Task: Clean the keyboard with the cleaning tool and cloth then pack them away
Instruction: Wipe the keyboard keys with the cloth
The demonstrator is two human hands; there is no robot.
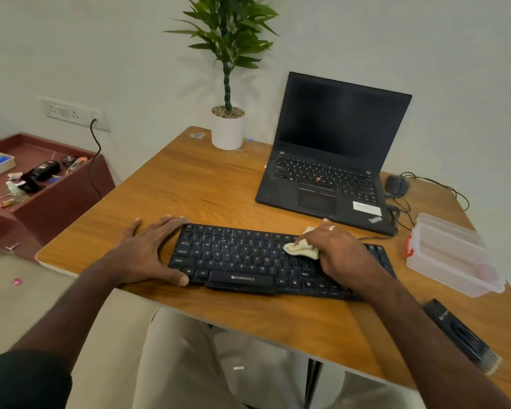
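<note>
1. Fingers (307,240) of the right hand (341,255) hold a cloth (300,249) on the keyboard (242,261).
2. Left hand (148,252) lies flat, holding the keyboard's end.
3. Cleaning tool (462,335) lies near on the worktop (189,184).
4. Laptop (331,154) sits far back.

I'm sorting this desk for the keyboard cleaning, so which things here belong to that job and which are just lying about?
Job:
keyboard, held by left hand
cloth, gripped by right hand
cleaning tool
clear plastic box

Lying about:
laptop
mouse
potted plant
</note>
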